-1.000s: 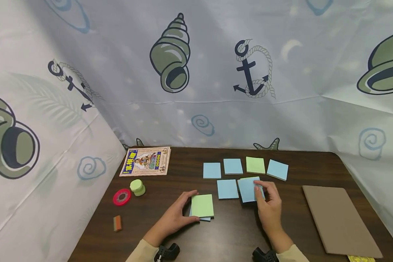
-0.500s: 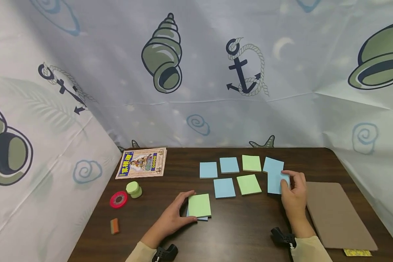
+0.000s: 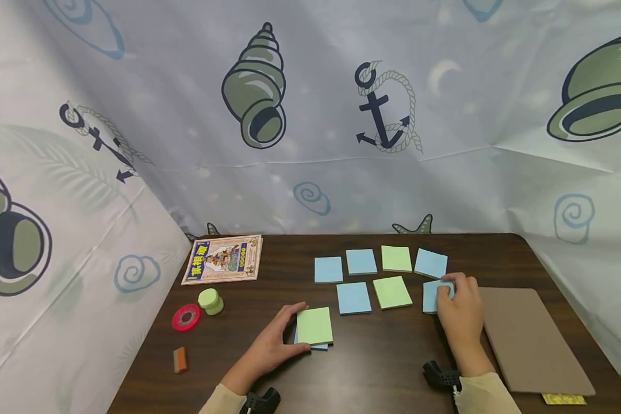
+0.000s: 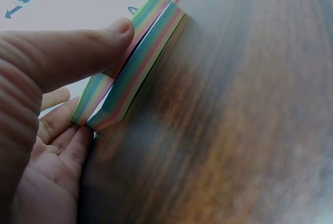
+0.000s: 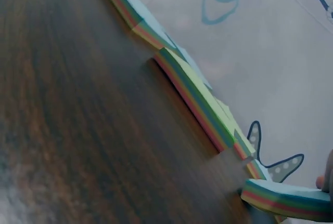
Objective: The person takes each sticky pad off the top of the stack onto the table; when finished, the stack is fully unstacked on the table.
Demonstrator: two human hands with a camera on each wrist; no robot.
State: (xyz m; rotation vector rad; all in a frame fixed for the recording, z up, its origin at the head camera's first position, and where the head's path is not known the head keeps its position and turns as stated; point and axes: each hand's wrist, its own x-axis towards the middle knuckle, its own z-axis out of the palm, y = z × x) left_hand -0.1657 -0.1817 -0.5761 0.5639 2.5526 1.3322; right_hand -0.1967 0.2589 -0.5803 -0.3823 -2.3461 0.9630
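My left hand (image 3: pixel 274 342) holds two stacked sticky note pads at their left side, a green pad (image 3: pixel 314 326) over a blue pad (image 3: pixel 321 347). In the left wrist view the thumb (image 4: pixel 104 44) lies along the striped edges of the stack, with fingers at its other side. My right hand (image 3: pixel 460 316) pinches a blue sticky note pad (image 3: pixel 431 298) at the right end of the front row. That pad (image 5: pixel 286 199) shows striped layers in the right wrist view, where only a bit of the hand is visible. Beside it lies a green pad (image 3: pixel 392 292).
Several blue and green pads form two rows, including a back blue pad (image 3: pixel 431 263). A brown board (image 3: pixel 538 339) lies right. To the left are a booklet (image 3: pixel 222 260), a green round container (image 3: pixel 210 301), a red ring (image 3: pixel 186 317) and an orange eraser-like block (image 3: pixel 179 360).
My right hand has carried the blue pad rightward off the green pad and down to the front row's right end. The left hand has stayed on its stack. The head view has shifted slightly.
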